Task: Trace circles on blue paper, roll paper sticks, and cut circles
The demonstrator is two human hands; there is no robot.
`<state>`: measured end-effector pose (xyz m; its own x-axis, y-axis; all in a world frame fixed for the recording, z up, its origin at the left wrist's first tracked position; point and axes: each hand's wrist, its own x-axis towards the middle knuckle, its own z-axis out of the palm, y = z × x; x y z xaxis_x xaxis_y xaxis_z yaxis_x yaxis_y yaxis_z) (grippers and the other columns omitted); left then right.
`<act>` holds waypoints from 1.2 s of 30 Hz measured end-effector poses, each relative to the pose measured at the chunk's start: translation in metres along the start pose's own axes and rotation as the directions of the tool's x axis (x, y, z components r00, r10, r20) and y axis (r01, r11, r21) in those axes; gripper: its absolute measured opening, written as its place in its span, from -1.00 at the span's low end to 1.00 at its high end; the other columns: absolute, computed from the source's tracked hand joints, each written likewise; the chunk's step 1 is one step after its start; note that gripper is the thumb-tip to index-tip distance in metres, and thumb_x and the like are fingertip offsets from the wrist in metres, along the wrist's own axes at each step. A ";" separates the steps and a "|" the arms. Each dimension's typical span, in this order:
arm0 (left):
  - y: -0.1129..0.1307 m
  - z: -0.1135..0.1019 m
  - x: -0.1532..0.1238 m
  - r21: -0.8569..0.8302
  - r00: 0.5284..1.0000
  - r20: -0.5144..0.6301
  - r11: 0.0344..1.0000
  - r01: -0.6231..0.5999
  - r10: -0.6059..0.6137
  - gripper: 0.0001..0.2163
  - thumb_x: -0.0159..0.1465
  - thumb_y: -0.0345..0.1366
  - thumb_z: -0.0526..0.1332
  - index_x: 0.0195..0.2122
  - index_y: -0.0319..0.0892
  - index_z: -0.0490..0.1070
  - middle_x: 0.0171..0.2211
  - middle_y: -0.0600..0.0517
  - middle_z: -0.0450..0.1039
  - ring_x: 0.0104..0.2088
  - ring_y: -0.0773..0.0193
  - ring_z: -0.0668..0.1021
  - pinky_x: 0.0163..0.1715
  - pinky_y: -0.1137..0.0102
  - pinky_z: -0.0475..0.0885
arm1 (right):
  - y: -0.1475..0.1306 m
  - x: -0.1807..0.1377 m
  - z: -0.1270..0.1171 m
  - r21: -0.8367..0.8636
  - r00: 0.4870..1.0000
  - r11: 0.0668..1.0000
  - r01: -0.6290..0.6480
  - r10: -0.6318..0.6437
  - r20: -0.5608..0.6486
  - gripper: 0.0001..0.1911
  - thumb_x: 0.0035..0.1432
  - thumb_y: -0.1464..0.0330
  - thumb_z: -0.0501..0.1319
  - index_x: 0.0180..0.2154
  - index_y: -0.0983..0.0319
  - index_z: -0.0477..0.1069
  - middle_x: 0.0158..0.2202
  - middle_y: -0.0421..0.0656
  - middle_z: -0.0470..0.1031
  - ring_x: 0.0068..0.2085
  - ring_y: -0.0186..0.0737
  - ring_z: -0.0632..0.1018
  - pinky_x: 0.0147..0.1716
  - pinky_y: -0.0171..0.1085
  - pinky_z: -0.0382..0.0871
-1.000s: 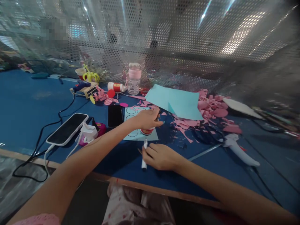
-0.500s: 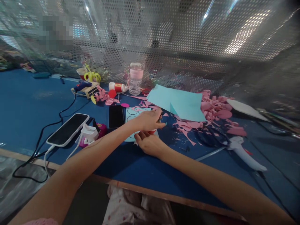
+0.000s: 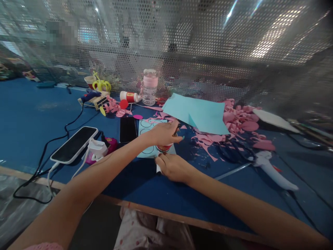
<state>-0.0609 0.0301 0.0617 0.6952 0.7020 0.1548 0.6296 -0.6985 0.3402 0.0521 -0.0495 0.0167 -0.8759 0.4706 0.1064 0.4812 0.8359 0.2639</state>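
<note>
My left hand (image 3: 163,134) is closed over a small round red and white object (image 3: 163,148) that stands on a light blue sheet with drawn circles (image 3: 145,139). Just in front of it, my right hand (image 3: 173,167) is closed around a white marker (image 3: 158,169), whose end sticks out by the sheet's near edge. Both hands rest over the blue table (image 3: 31,118).
A black phone (image 3: 127,128), a power bank (image 3: 74,139) with white cables, a large light blue sheet (image 3: 197,113), pink paper scraps (image 3: 239,121), a white glue gun (image 3: 270,172), a pink-lidded bottle (image 3: 149,87) and a perforated metal screen (image 3: 182,45) behind.
My right hand with the marker moved from the near table up to the sheet beside my left hand, then drew back slightly. My left hand stayed on the round object.
</note>
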 end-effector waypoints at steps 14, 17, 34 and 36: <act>0.000 0.000 0.000 0.075 1.000 0.008 0.997 -0.006 0.005 -0.72 0.33 -0.13 -0.17 -0.09 -0.23 0.06 -0.11 -0.21 0.38 -0.05 0.08 0.43 -0.15 0.24 0.31 | 0.043 -0.041 0.010 0.916 0.844 0.337 -0.216 0.536 0.002 -0.74 0.18 0.18 0.03 -0.44 0.21 0.19 -0.57 -0.28 0.27 -0.61 -0.41 0.32 -0.60 -0.38 0.21; 0.002 -0.001 -0.001 0.090 1.000 0.015 0.996 -0.016 0.015 -0.73 0.34 -0.16 -0.20 -0.11 -0.23 0.08 -0.11 -0.21 0.37 -0.05 0.08 0.43 -0.14 0.24 0.30 | 0.048 -0.040 0.016 0.969 0.798 0.095 -0.226 0.588 0.128 -0.68 0.11 0.10 0.10 -0.44 0.20 0.15 -0.63 -0.31 0.28 -0.67 -0.42 0.29 -0.70 -0.39 0.14; -0.006 0.009 0.003 0.105 0.993 -0.073 0.991 -0.086 0.094 -0.67 0.34 -0.22 -0.18 0.06 -0.26 0.05 0.13 -0.25 0.13 0.21 0.14 0.13 0.10 0.24 0.13 | 0.066 -0.025 0.023 0.936 0.628 -0.330 -0.122 0.705 0.330 -0.59 -0.10 0.11 0.27 -0.33 0.19 0.17 -0.73 -0.39 0.28 -0.78 -0.48 0.19 -0.79 -0.45 -0.06; -0.009 0.012 0.004 0.098 0.991 -0.081 0.990 -0.100 0.108 -0.64 0.34 -0.21 -0.18 0.10 -0.27 0.00 0.17 -0.26 0.07 0.24 0.15 0.04 0.13 0.21 0.08 | 0.070 -0.022 0.025 0.929 0.619 -0.345 -0.132 0.703 0.350 -0.59 -0.10 0.10 0.25 -0.33 0.19 0.17 -0.73 -0.38 0.29 -0.78 -0.48 0.20 -0.79 -0.47 -0.08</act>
<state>-0.0595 0.0377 0.0484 0.7288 0.6312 0.2654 0.5878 -0.7755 0.2303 0.1057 0.0054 0.0086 -0.1912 0.9780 -0.0838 -0.0174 -0.0887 -0.9959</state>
